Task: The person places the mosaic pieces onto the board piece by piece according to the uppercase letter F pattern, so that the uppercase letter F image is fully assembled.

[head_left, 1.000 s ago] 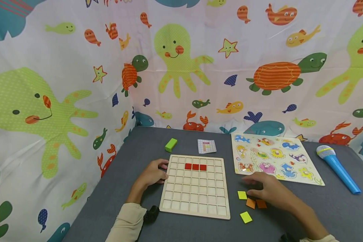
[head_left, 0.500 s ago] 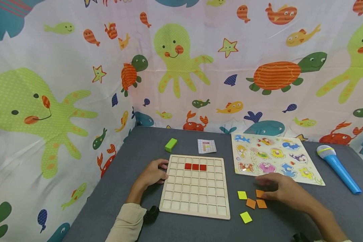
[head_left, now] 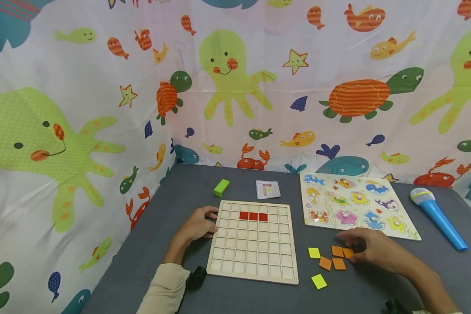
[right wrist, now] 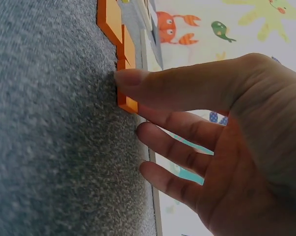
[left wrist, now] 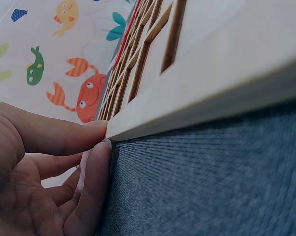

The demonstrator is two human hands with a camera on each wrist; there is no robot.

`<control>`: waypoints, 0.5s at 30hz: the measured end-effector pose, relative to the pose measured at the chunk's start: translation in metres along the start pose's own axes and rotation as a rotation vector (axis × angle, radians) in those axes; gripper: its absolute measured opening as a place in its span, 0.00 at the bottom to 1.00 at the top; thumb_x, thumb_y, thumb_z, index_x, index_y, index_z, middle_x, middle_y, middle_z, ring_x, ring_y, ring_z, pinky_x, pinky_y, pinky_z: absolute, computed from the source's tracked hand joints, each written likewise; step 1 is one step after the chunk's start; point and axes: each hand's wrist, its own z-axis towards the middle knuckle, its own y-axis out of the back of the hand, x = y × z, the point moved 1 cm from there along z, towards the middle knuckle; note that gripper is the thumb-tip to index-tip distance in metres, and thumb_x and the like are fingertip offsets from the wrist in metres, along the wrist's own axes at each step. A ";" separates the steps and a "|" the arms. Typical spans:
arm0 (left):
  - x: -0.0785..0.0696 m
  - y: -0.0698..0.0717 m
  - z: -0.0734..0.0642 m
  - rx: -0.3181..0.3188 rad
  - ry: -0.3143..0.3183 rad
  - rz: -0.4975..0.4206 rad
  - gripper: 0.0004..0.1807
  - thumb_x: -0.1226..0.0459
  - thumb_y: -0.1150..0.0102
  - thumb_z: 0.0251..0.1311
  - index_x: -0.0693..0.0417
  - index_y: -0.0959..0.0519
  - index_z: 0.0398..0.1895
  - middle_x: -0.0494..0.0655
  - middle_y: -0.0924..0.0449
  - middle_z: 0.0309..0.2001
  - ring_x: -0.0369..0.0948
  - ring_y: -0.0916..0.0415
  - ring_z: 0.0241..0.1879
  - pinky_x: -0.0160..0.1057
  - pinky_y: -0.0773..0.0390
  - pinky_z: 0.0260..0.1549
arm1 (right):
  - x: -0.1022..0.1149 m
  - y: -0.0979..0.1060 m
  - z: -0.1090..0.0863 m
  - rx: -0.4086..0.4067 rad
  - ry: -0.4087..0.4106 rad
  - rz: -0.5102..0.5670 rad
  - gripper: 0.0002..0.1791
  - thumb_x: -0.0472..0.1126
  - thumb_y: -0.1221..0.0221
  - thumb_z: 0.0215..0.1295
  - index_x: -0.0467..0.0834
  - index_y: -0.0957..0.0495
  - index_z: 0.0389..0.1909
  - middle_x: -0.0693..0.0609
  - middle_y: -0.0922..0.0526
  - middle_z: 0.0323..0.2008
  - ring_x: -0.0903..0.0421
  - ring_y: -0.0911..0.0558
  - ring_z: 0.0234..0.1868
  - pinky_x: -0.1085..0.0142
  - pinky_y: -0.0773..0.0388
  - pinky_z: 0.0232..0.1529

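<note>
My left hand (head_left: 199, 224) is at the left edge of a wooden grid board (head_left: 253, 248); the left wrist view has thumb and a finger (left wrist: 91, 182) pinching its edge. Three red tiles (head_left: 253, 216) lie in a row in its upper part. My right hand (head_left: 377, 248) pinches an orange tile (head_left: 348, 253) between thumb and index finger, low over the table. In the right wrist view the thumb (right wrist: 133, 81) covers part of that tile, and the other fingers are spread. More orange tiles (head_left: 325, 263) lie just left of it, by two yellow tiles (head_left: 319, 281).
A green block (head_left: 221, 188) and a small grid pattern card (head_left: 268, 190) lie beyond the board. At the back right are a sea-animal peg puzzle (head_left: 361, 205) and a blue toy microphone (head_left: 439, 220). A printed curtain (head_left: 235, 87) stands behind the grey table (head_left: 141, 270).
My right hand has shifted right, uncovering more orange tiles that lie on the table. It is now at another orange tile. The left hand and the board have stayed put.
</note>
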 end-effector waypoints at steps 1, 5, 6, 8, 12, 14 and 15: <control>0.000 0.000 0.000 0.001 -0.001 -0.001 0.35 0.76 0.35 0.57 0.59 0.25 0.72 0.56 0.23 0.55 0.45 0.18 0.38 0.43 0.14 0.32 | -0.001 0.000 0.000 0.004 0.002 0.003 0.33 0.40 0.23 0.57 0.40 0.18 0.64 0.51 0.19 0.44 0.51 0.23 0.45 0.61 0.22 0.45; 0.000 0.000 0.000 0.005 -0.003 -0.002 0.34 0.76 0.35 0.58 0.59 0.25 0.72 0.56 0.23 0.55 0.45 0.18 0.38 0.43 0.14 0.33 | -0.004 0.001 -0.002 0.012 0.025 0.016 0.31 0.39 0.25 0.58 0.40 0.19 0.64 0.51 0.20 0.41 0.55 0.23 0.42 0.67 0.23 0.41; 0.000 0.000 0.000 0.005 -0.003 -0.003 0.34 0.76 0.35 0.58 0.59 0.25 0.72 0.56 0.23 0.55 0.45 0.18 0.38 0.43 0.14 0.33 | -0.005 0.001 -0.003 0.011 0.030 0.016 0.31 0.39 0.25 0.58 0.40 0.19 0.64 0.51 0.20 0.41 0.56 0.23 0.41 0.68 0.23 0.40; -0.001 0.000 -0.001 0.004 -0.003 -0.001 0.34 0.75 0.35 0.58 0.59 0.25 0.71 0.56 0.23 0.55 0.45 0.18 0.39 0.42 0.14 0.33 | -0.006 0.001 -0.003 0.009 0.034 0.010 0.31 0.40 0.25 0.58 0.40 0.19 0.63 0.52 0.20 0.40 0.57 0.23 0.40 0.68 0.23 0.40; -0.002 0.001 -0.002 0.005 -0.011 0.004 0.34 0.75 0.35 0.57 0.60 0.24 0.71 0.56 0.23 0.54 0.45 0.18 0.39 0.42 0.13 0.33 | -0.007 0.001 -0.003 0.006 0.016 -0.002 0.30 0.40 0.24 0.58 0.40 0.18 0.62 0.52 0.21 0.39 0.56 0.24 0.41 0.68 0.24 0.39; -0.003 0.001 -0.002 0.004 -0.011 0.005 0.34 0.75 0.35 0.57 0.60 0.24 0.71 0.56 0.23 0.54 0.45 0.18 0.39 0.42 0.13 0.33 | -0.007 0.002 -0.003 0.009 0.006 -0.002 0.29 0.40 0.24 0.58 0.40 0.17 0.61 0.52 0.21 0.39 0.55 0.24 0.41 0.68 0.24 0.39; -0.003 0.001 -0.002 0.004 -0.012 0.006 0.34 0.75 0.35 0.57 0.60 0.24 0.71 0.56 0.23 0.54 0.45 0.18 0.39 0.42 0.13 0.33 | -0.007 0.002 -0.003 0.012 0.001 -0.002 0.28 0.40 0.24 0.58 0.40 0.17 0.61 0.52 0.21 0.39 0.55 0.24 0.41 0.68 0.24 0.39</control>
